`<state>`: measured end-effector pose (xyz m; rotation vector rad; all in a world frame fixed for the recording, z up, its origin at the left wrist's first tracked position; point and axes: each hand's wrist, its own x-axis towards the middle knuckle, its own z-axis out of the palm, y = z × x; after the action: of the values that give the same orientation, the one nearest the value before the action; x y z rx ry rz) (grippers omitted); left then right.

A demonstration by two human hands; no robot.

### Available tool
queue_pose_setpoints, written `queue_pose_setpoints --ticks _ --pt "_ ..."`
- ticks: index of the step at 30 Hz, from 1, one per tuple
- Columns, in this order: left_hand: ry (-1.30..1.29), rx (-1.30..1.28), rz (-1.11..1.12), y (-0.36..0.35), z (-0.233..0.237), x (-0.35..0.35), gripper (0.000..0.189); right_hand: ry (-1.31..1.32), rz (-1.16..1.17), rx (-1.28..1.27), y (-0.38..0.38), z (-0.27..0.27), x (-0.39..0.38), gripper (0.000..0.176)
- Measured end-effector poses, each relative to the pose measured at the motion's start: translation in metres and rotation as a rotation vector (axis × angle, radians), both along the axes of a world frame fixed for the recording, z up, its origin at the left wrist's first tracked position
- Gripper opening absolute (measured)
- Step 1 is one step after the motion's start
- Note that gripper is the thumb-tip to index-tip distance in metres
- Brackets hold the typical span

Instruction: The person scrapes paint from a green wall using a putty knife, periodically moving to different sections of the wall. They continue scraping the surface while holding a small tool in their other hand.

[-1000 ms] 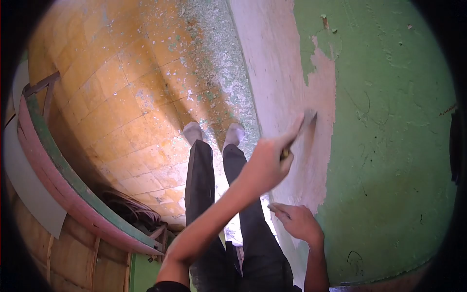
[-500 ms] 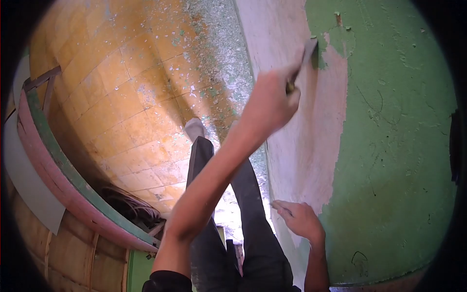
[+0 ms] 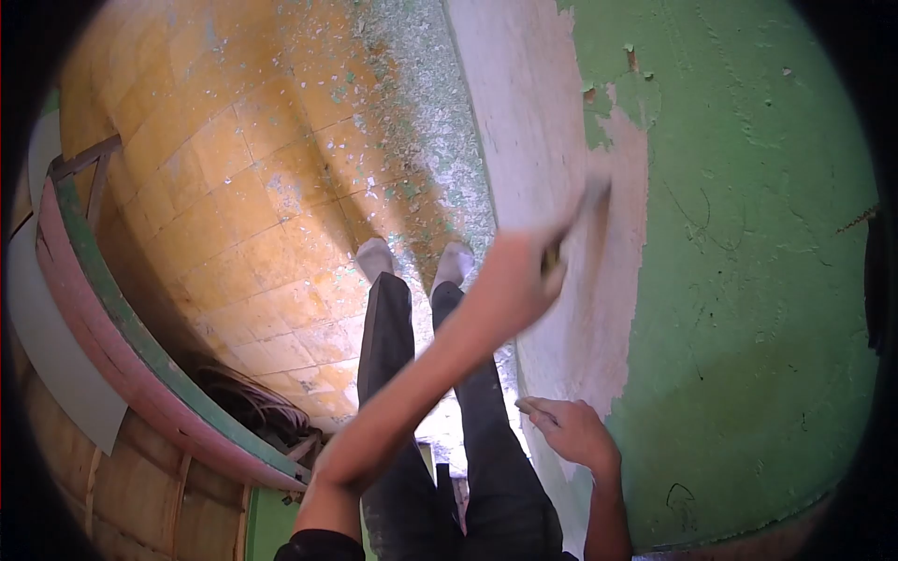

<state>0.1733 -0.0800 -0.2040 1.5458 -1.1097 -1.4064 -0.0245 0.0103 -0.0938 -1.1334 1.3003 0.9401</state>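
Observation:
My left hand (image 3: 520, 282) is wrapped round the handle of a scraper (image 3: 593, 196), reaching across in front of my body. The blade, smeared by motion, lies at the pale bared strip (image 3: 552, 327) of the wall. Green paint (image 3: 739, 280) covers the wall to the right of that strip, with a ragged peeling edge between them. Lower down, my right hand (image 3: 575, 435) rests by the lower part of the bared strip, its fingers stretched out to the left. I see no tool in it, though its palm side is hidden.
Paint flakes (image 3: 426, 122) litter the yellow tiled floor (image 3: 224, 187) along the wall's foot. My feet in light socks (image 3: 453, 265) stand near the debris. At the left is a curved pink and green wooden piece (image 3: 122, 346), with a dark coiled bundle (image 3: 248, 397) beside it.
My left hand has moved the scraper down along the wall, from the upper peeling edge onto the bared strip. The view has shifted slightly; my right hand stays at nearly the same spot.

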Motion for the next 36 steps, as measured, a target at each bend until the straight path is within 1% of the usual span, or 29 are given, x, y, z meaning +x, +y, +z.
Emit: queue_pose_setpoints --ticks 1,3,5,6,7,9,10,12,15,16,19,20,21,22,23,26,29,30,33,34,36 --pt "-0.007 0.013 0.008 -0.019 -0.01 0.01 0.071 -0.012 -0.004 -0.007 0.001 -0.003 0.002 0.033" --pt "0.025 -0.011 0.085 -0.048 -0.026 0.014 0.052 -0.02 -0.002 -0.025 -0.002 -0.006 0.0 0.034" --pt "-0.011 0.082 0.023 -0.022 -0.018 0.008 0.076 -0.009 -0.025 -0.024 0.003 -0.01 -0.006 0.034" --pt "0.048 0.023 -0.006 0.008 -0.009 -0.006 0.079 -0.009 -0.027 -0.019 0.004 -0.01 -0.006 0.034" --pt "0.128 0.009 -0.016 0.027 0.004 -0.015 0.078 -0.021 -0.022 -0.027 0.002 -0.008 -0.005 0.034" --pt "0.083 -0.019 -0.019 0.014 -0.001 -0.004 0.076 -0.033 -0.024 -0.038 0.004 -0.003 -0.003 0.034" --pt "0.051 -0.036 0.001 -0.016 -0.023 0.009 0.076 -0.042 -0.018 -0.044 0.006 -0.008 -0.003 0.034" --pt "0.042 -0.027 -0.003 -0.032 -0.042 0.015 0.076 -0.039 -0.002 -0.046 0.009 -0.014 -0.009 0.034" --pt "0.076 0.024 -0.065 0.006 -0.012 0.007 0.077 0.051 0.01 0.006 0.001 -0.01 -0.003 0.032" --pt "0.024 -0.099 -0.04 0.022 -0.002 -0.001 0.076 0.038 0.01 0.0 -0.001 -0.009 -0.004 0.032" --pt "-0.028 -0.028 -0.217 0.007 -0.015 0.024 0.077 -0.007 0.007 -0.001 0.008 -0.012 -0.004 0.032" --pt "-0.053 -0.066 -0.256 -0.005 -0.018 0.041 0.077 -0.025 0.011 0.001 0.01 -0.018 -0.003 0.032" --pt "-0.034 -0.184 -0.239 -0.011 -0.027 0.046 0.077 -0.027 0.021 0.012 0.011 -0.018 -0.004 0.032" --pt "0.032 -0.081 -0.274 -0.006 -0.02 0.042 0.072 0.037 0.047 0.029 0.015 -0.024 -0.005 0.032" --pt "0.088 0.015 -0.314 -0.001 -0.01 0.038 0.067 0.047 0.033 0.021 0.014 -0.023 -0.006 0.032" --pt "0.091 0.01 -0.203 0.027 -0.017 0.01 0.069 0.02 0.013 -0.014 0.001 -0.014 -0.004 0.033" --pt "0.076 0.094 0.015 0.012 0.0 0.002 0.069 -0.017 -0.01 -0.048 0.002 -0.007 -0.003 0.033" --pt "0.032 -0.045 0.013 0.0 -0.006 0.001 0.069 -0.025 0.005 -0.066 0.004 -0.01 -0.003 0.033" --pt "0.013 -0.04 0.098 -0.019 -0.007 -0.001 0.069 0.014 0.039 -0.066 0.003 -0.008 -0.004 0.032" --pt "0.027 0.028 0.085 -0.009 -0.003 -0.007 0.07 0.032 0.047 -0.061 0.002 -0.008 -0.003 0.032" --pt "0.036 0.024 0.074 0.002 0.001 -0.016 0.071 0.03 0.028 -0.034 0.005 -0.01 -0.005 0.032"
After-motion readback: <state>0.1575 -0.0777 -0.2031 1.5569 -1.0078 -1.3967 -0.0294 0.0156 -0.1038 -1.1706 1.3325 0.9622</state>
